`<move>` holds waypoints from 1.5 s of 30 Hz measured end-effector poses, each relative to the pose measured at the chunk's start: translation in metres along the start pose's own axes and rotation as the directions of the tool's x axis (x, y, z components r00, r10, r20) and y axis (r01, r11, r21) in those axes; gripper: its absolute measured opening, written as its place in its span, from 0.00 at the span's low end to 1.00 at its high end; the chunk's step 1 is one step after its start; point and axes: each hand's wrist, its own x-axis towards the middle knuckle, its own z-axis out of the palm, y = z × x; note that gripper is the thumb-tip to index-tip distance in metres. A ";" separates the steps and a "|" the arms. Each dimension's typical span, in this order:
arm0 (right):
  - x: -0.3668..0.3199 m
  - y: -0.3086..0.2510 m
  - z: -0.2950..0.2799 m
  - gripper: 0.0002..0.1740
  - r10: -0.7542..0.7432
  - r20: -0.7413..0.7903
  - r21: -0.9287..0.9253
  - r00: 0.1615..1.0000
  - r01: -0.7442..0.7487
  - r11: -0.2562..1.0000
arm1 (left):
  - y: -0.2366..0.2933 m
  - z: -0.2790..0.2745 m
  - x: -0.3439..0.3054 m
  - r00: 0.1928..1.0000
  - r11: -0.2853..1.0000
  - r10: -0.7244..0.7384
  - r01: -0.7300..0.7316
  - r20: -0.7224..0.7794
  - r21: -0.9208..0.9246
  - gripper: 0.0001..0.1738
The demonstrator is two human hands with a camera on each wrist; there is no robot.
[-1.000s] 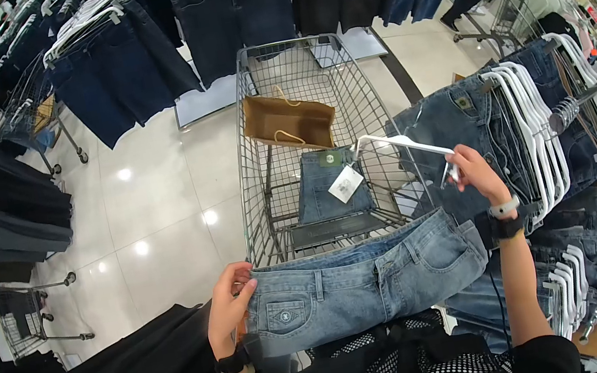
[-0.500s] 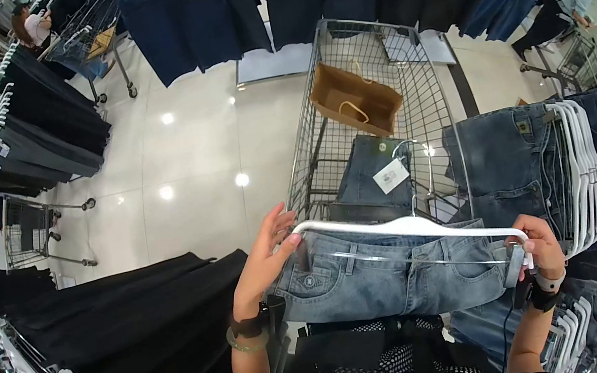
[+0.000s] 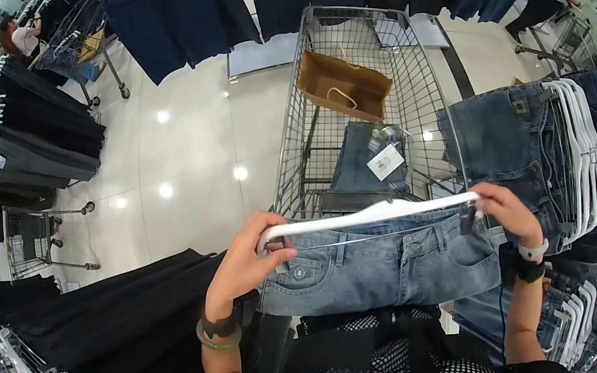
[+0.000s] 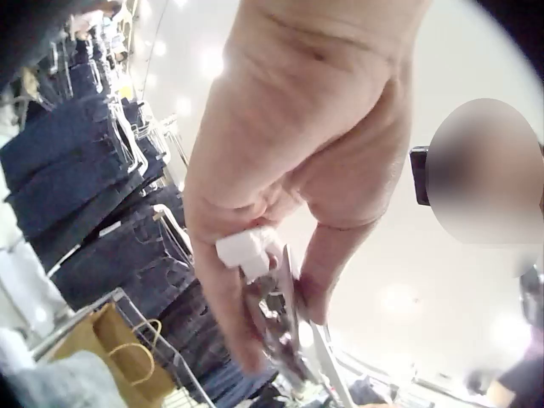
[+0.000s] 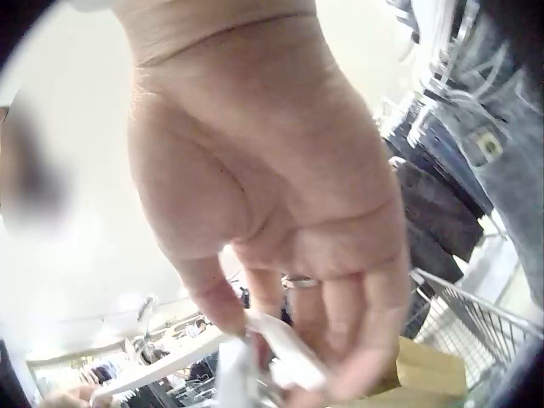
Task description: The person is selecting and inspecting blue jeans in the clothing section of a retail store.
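A white clip hanger [image 3: 379, 212] spans above the waistband of a pair of light blue jeans [image 3: 386, 275], which lies in front of the body at the near end of the cart. My left hand [image 3: 244, 264] pinches the hanger's left end, where a clip [image 4: 276, 319] shows between thumb and fingers in the left wrist view. Around the right end, by a dark clip [image 3: 469, 219], curl the fingers of my right hand [image 3: 510, 217]. A thin metal bar [image 3: 348, 241] runs below the white arm, over the denim.
Ahead stands a wire shopping cart [image 3: 446, 104] holding a brown paper bag [image 3: 345, 86] and folded jeans [image 3: 349, 157] with a white tag [image 3: 385, 163]. Hanging jeans [image 3: 500, 151] crowd the right; black garments [image 3: 118, 338] hang at left. Other shoppers and carts are farther off.
The right hand brought the hanger from the right side to above the jeans. My left hand went from the waistband to the hanger's left end, and the hanger now lies nearly level.
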 end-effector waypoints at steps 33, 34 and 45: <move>0.074 -0.118 0.052 0.18 -0.309 0.016 -0.191 0.951 0.307 0.933 | -0.019 0.071 0.099 0.659 0.426 0.175 -0.720 0.731 0.547 0.32; 0.071 -0.118 0.051 0.18 -0.310 0.012 -0.190 0.951 0.307 0.933 | -0.019 0.090 0.101 0.657 0.423 0.174 -0.722 0.733 0.547 0.32; 0.014 -0.115 0.021 0.16 -0.256 -0.241 -0.205 0.936 0.209 0.956 | 0.033 0.131 0.099 0.511 0.418 0.484 -0.848 0.711 0.326 0.14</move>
